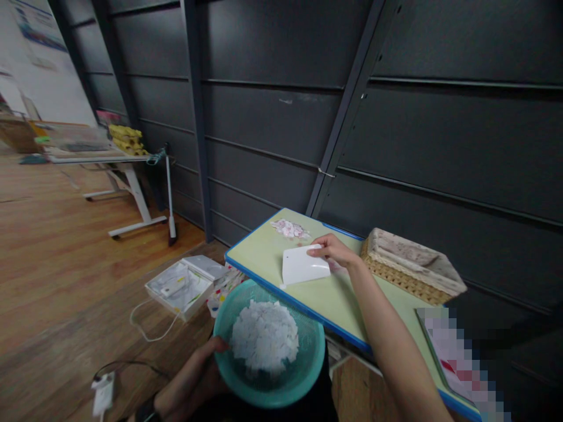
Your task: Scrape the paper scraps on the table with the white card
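Observation:
My left hand (213,356) grips the left rim of a teal plastic colander (311,363) at the table's near edge. In the colander lies a heap of white flaky scraps (264,337). My right hand (333,249) pinches the upper right edge of a white plastic scraper (304,266), a thin sheet with a small hole in one corner. The scraper is tilted over the pale green tabletop (251,245), its lower edge close to the blue border. Beyond it a small pile of pinkish-white flakes (290,228) lies on the table.
A wicker basket with a cloth lining (407,266) stands at the table's back right, with a flat, partly pixelated item (444,346) nearer me. An open white box (180,287), a power strip (104,394) and cords lie on the floor. A dark panelled wall (268,117) rises behind.

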`<state>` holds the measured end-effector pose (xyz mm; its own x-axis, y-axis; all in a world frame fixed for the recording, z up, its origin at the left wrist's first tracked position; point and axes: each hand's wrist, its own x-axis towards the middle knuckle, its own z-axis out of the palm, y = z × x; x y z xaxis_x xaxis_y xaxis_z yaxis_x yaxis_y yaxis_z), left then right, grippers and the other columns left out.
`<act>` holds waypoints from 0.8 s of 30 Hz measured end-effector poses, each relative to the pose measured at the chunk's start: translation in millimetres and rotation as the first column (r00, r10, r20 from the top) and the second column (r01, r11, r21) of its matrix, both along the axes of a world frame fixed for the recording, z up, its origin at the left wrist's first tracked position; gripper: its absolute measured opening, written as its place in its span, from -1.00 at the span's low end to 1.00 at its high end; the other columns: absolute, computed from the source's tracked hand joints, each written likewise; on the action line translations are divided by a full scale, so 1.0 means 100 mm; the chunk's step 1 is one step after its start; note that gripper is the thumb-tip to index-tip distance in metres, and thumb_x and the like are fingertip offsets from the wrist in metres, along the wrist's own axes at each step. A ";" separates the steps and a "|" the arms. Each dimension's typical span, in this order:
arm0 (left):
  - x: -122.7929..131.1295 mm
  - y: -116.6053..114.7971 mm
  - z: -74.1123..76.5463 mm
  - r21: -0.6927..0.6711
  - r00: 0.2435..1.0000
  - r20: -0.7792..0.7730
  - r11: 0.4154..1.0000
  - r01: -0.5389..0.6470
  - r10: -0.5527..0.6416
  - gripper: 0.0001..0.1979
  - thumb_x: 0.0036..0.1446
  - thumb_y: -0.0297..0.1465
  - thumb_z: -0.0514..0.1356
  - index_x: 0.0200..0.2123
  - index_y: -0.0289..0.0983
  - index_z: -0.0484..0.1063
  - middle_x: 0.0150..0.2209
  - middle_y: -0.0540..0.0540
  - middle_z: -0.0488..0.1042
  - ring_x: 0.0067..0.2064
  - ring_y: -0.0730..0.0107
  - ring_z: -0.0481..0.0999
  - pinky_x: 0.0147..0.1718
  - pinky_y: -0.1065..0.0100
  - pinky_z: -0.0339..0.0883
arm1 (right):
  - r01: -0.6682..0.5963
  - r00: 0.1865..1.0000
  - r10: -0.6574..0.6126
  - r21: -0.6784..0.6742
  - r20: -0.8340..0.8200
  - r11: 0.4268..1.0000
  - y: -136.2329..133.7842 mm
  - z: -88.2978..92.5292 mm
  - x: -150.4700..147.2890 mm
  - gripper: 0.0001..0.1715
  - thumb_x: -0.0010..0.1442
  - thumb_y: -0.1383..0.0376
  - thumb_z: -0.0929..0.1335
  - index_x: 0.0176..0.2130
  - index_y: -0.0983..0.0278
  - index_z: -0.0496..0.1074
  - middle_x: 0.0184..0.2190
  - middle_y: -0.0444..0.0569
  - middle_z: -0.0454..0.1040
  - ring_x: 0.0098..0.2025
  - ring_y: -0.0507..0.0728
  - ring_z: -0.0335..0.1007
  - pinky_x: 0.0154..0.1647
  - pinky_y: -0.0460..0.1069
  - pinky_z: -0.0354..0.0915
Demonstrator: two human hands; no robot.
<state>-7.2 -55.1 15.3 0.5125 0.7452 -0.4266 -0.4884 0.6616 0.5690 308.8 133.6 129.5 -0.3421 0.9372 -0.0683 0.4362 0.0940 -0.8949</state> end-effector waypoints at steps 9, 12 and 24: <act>-0.01 -0.02 0.08 -0.074 0.994 0.109 0.997 -0.017 0.025 -0.29 0.14 -0.36 0.08 0.28 -0.47 -0.14 -0.14 -0.21 0.61 -0.03 0.08 0.52 -0.01 0.15 0.26 | -0.028 0.997 0.024 -0.048 -0.077 0.998 -0.02 -0.01 -0.03 -0.64 -0.29 0.16 0.50 -0.52 0.39 0.46 -0.65 -0.13 0.38 -0.61 -0.04 0.18 -0.62 -0.13 -0.01; -0.01 -0.02 0.08 -0.052 0.997 0.079 0.999 -0.016 0.020 -0.29 0.13 -0.33 0.10 0.28 -0.44 -0.11 -0.13 -0.19 0.60 -0.03 0.08 0.52 0.00 0.17 0.26 | -0.038 0.997 0.034 -0.060 -0.075 0.997 -0.02 -0.03 -0.06 -0.62 -0.28 0.14 0.50 -0.50 0.39 0.47 -0.64 -0.12 0.39 -0.61 -0.04 0.19 -0.63 -0.13 0.00; 0.00 -0.03 0.14 -0.081 0.997 0.072 0.996 -0.024 0.030 -0.17 0.06 -0.28 0.16 0.29 -0.42 -0.15 -0.03 -0.26 0.55 0.06 -0.03 0.45 0.05 0.09 0.24 | 0.329 0.925 -0.274 0.192 -0.264 0.925 0.17 -0.07 0.15 -0.51 -0.23 0.05 0.47 -0.37 0.38 0.49 -0.52 -0.06 0.44 -0.53 -0.01 0.21 -0.55 -0.11 0.09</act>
<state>-7.6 -57.9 29.7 0.5250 0.7239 -0.4477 -0.5452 0.6899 0.4763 323.4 150.9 122.4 -0.0213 0.9783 0.2062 0.2626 0.2045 -0.9430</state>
